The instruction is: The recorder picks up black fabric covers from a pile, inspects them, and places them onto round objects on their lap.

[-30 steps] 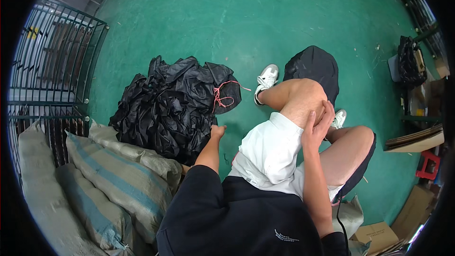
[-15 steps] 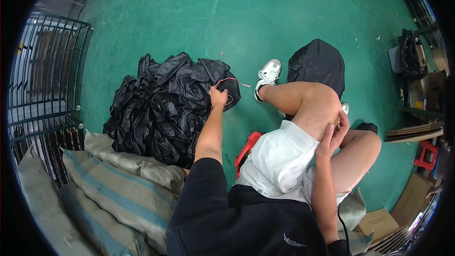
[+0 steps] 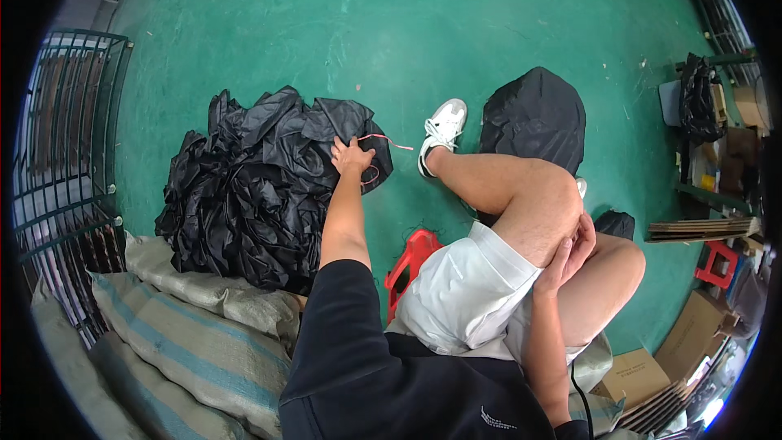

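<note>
Resting the left hand (image 3: 350, 156) on a heap of black sheeting (image 3: 244, 187)

In the head view, spreads the fingers of the left hand, unclenched, over the right part of the heap; cannot tell of any pinch on the sheeting beneath. Has the thumb near a pink cord (image 3: 376, 138) looped over the heap's right end. Lays the right hand (image 3: 564, 259) beside the raised knee (image 3: 562, 191), with fingers loose, slightly curled and released. See the heap lying crumpled toward the left edge of the green floor (image 3: 432, 24), just beside striped woven sacks (image 3: 187, 350) and near a green wire rack (image 3: 114, 138). Note a black bundle (image 3: 533, 114) past the knee, near a white shoe (image 3: 445, 124), and a red plastic stool (image 3: 419, 251) beside the white shorts (image 3: 472, 289). Toward the floor's right edge, see stacked flat cardboard (image 3: 696, 231) and, lower down, a cardboard box (image 3: 631, 379).
</note>
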Motion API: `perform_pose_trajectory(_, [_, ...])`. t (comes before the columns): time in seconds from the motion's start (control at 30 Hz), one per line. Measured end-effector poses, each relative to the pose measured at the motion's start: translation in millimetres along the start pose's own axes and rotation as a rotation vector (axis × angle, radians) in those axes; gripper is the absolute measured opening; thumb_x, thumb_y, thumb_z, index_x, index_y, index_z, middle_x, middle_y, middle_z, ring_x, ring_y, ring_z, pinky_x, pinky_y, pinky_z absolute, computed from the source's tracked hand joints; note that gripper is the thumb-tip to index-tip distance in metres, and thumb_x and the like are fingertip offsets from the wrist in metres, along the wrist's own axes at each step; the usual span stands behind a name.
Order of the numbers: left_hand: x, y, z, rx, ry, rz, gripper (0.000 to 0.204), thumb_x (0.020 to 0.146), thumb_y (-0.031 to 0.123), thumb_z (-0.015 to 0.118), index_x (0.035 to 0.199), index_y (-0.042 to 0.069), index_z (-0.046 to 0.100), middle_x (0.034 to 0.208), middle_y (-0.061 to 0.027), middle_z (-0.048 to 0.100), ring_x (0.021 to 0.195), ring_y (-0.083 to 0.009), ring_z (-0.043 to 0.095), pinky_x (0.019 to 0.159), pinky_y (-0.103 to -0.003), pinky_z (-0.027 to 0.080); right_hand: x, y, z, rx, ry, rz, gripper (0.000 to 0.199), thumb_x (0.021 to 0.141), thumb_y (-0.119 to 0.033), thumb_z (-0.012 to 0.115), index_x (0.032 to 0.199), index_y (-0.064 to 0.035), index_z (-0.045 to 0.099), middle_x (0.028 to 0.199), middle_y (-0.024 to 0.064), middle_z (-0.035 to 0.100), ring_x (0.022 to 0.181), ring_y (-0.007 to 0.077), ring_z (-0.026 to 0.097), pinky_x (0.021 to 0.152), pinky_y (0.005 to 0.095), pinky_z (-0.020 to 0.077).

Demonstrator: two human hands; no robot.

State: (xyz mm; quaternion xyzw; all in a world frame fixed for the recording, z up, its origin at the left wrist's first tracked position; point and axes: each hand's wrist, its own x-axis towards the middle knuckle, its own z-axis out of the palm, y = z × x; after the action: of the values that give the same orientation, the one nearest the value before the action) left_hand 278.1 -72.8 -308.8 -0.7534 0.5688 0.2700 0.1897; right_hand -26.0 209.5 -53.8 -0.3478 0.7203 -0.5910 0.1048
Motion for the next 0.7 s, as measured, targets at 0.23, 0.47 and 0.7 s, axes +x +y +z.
perform_pose_trajectory(0.23, [12.6,-18.8,8.3,-0.028,0.387,0.069,0.074,0.084,0.036,0.067,0.144,0.003,0.039,0.152,-0.0111,0.037,0.138,-0.0279,0.036,0.110,-0.042,0.033,-0.1,4.8,-3.0,0.065,0.011,0.013,0.048,0.097,-0.023,0.049,0.135,0.0033,0.040,0.138,0.0174,0.046,0.125,0.0255,0.045,0.110,0.0384,0.0297])
perform_pose_trajectory(0.47, [16.8,-22.8,-51.1,-0.354,0.858,0.285,0.030,0.086,0.023,0.066,0.107,0.002,0.070,0.114,-0.0122,0.067,0.111,-0.0307,0.059,0.098,-0.040,0.044,2.8,0.8,-0.9,0.076,-0.012,0.016,0.047,0.095,-0.022,0.050,0.134,0.0019,0.041,0.140,0.0182,0.042,0.127,0.0269,0.043,0.111,0.0394,0.0283])
perform_pose_trajectory(0.7, [-38.7,1.0,-128.5,-0.562,0.944,0.525,0.023,0.086,0.015,0.067,0.106,0.004,0.072,0.109,-0.0161,0.068,0.104,-0.0333,0.063,0.094,-0.039,0.047,0.1,-4.4,8.0,0.050,-0.045,0.019,0.049,0.095,-0.023,0.054,0.134,0.0030,0.041,0.135,0.0152,0.045,0.117,0.0227,0.046,0.100,0.0338,0.0353])
